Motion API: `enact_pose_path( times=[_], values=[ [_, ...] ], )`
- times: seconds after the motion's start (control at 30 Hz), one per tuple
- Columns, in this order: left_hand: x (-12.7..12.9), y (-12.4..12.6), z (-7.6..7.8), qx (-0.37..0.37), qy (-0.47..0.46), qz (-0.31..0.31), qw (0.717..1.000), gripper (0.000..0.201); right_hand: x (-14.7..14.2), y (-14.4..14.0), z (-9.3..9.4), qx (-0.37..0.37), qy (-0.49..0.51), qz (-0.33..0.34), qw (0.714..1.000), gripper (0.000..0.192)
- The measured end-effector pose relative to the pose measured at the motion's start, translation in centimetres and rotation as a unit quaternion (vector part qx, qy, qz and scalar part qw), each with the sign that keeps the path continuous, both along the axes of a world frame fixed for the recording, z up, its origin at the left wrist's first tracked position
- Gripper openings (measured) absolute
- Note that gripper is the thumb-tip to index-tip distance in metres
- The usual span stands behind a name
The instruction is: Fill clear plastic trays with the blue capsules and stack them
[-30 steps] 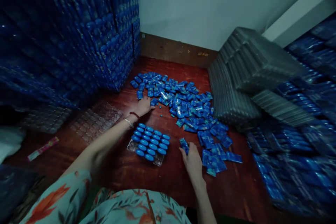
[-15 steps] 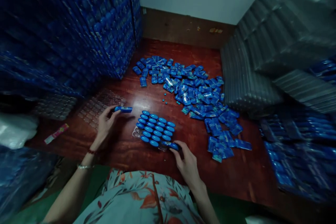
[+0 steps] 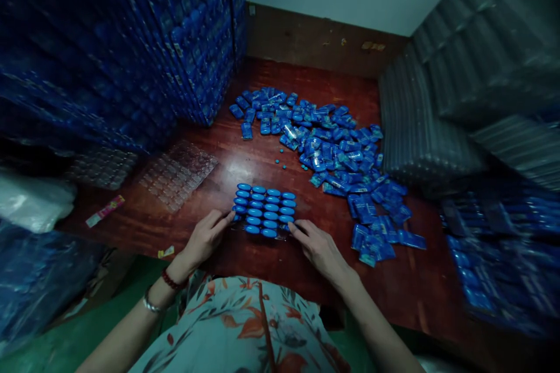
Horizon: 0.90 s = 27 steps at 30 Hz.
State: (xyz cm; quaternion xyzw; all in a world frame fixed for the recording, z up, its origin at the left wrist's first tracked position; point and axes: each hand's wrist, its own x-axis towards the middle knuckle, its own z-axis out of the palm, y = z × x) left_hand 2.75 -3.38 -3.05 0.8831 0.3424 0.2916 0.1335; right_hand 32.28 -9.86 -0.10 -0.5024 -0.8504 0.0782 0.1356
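Note:
A clear plastic tray (image 3: pixel 282 236) lies on the table in front of me, and rows of small blue containers with oval tops (image 3: pixel 265 207) fill most of it. My left hand (image 3: pixel 207 239) is at the tray's left edge, fingers closed on a small blue container (image 3: pixel 237 217) at the lower left corner. At the lower right corner, my right hand (image 3: pixel 315 245) pinches another such container (image 3: pixel 285 219), largely hidden by the fingertips. Beyond the tray spreads a loose pile of small blue containers (image 3: pixel 324 145), several with shiny labels.
Tall stacks of filled blue trays (image 3: pixel 192 41) rise at the left. Clear empty trays (image 3: pixel 179 178) lie nearer on that side, by a pink-and-yellow strip (image 3: pixel 105 211). Grey stacked trays (image 3: pixel 411 122) and blue packs (image 3: pixel 490 245) stand at the right. Small blue bits (image 3: pixel 277 161) dot the table.
My left hand has brought its blue container from the left, in the air, down to the tray's lower left corner. My right hand has stayed at the lower right corner, its container now in line with the rows.

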Motion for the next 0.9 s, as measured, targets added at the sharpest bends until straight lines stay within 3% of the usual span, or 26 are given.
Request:
enact_pose_path(
  times=[0.13, 0.3, 0.47, 0.7, 0.9],
  values=[
    [-0.2, 0.3, 0.9, 0.051, 0.084, -0.049, 0.994, 0.033, 0.0, -0.2, 0.4, -0.052, -0.005, 0.008, 0.999, 0.047],
    [-0.2, 1.2, 1.9, 0.014, 0.133, -0.058, 0.989, 0.026, -1.6, -0.1, 1.6, -0.11, -0.059, -0.026, 0.992, 0.043],
    [-0.2, 1.1, 2.0, -0.019, 0.12, -0.055, 0.991, 0.024, -3.5, 0.5, 2.5, -0.138, -0.119, -0.051, 0.982, 0.034],
    [1.1, 0.6, 1.0, 0.009, 0.174, -0.07, 0.982, 0.033, -3.7, 1.0, 2.6, -0.114, -0.157, -0.04, 0.98, 0.031],
    [-0.1, 1.2, 1.7, 0.052, 0.195, -0.065, 0.977, 0.045, -1.4, -0.4, 0.6, -0.009, -0.059, -0.105, 0.993, 0.035]
  ],
)
